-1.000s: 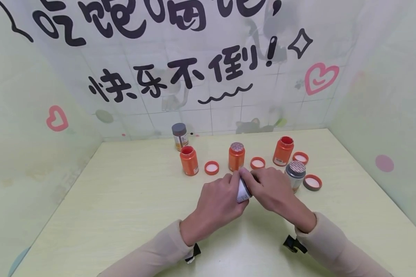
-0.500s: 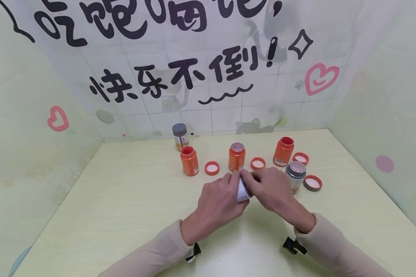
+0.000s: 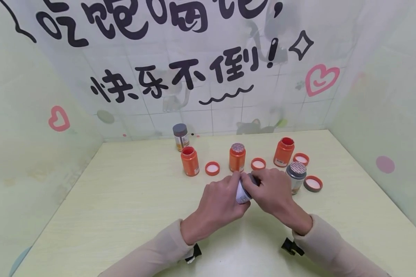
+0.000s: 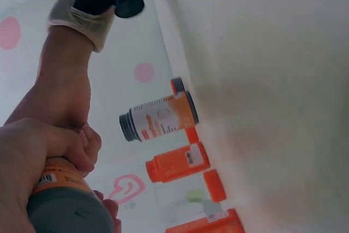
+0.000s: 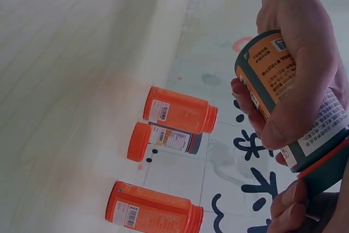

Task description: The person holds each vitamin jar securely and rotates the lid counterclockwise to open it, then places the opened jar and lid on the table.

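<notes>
My left hand (image 3: 213,204) grips the body of a white-and-orange labelled pill bottle (image 3: 242,196), tilted above the table. Curled over its grey cap (image 3: 252,179) are the fingers and thumb of my right hand (image 3: 274,190). In the right wrist view a red-orange line shows between the cap (image 5: 327,170) and the bottle body (image 5: 272,72). The left wrist view shows the bottle's grey base (image 4: 71,211) toward the camera. Close beyond the right hand stands a grey-necked bottle (image 3: 294,184) with a foil seal on its mouth.
Two uncapped orange bottles, one left (image 3: 190,163) and one right (image 3: 283,154), stand toward the back. Between them is a foil-sealed orange bottle (image 3: 237,159). A grey-capped bottle (image 3: 180,139) stands behind the left one. Several caps, including an orange cap (image 3: 212,168), lie inside-up on the table (image 3: 124,200).
My right hand has turned slightly and its wrist has shifted a little left. More of the grey cap shows between the hands. The standing bottles and loose caps stay put.
</notes>
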### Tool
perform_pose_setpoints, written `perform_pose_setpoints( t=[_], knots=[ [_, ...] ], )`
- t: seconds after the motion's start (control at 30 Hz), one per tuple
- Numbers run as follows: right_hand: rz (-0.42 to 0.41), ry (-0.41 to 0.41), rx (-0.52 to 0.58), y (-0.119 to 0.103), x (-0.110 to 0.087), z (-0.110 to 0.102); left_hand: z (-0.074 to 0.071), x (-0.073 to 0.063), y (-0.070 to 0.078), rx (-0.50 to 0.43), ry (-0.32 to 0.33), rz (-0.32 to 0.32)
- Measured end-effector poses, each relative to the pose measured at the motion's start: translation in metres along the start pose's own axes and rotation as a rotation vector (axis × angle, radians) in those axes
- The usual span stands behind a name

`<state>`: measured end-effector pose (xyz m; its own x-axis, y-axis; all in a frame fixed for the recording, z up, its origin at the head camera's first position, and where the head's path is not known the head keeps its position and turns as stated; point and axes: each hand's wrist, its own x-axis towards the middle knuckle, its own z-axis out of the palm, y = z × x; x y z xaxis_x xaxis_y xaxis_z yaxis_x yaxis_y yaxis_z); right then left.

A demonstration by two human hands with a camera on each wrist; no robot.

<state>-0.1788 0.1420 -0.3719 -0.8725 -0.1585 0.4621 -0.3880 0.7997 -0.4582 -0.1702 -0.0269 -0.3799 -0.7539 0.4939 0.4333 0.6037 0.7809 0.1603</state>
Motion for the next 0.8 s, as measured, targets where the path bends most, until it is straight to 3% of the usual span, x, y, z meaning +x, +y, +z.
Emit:
perform_pose_setpoints(
  t=[0.07,0.17,0.4,0.6,0.8],
  knots=[
    [-0.026,0.023,-0.005,0.0,0.0,0.0,-0.001,0.0,0.0,-0.013,0.0,-0.002],
    [-0.023,-0.01,-0.002,0.0,0.002,-0.002,-0.003,0.001,0.0,-0.012,0.006,-0.002],
    [0.102,-0.223,0.022,0.0,0.007,-0.01,0.0,0.002,-0.004,0.008,0.026,-0.006],
    [0.129,-0.26,0.002,0.003,0.01,-0.018,0.001,0.004,-0.005,0.013,0.023,-0.016],
    [0.113,-0.322,0.042,0.005,0.011,-0.021,0.002,0.004,-0.006,-0.038,0.0,-0.045]
  ],
)
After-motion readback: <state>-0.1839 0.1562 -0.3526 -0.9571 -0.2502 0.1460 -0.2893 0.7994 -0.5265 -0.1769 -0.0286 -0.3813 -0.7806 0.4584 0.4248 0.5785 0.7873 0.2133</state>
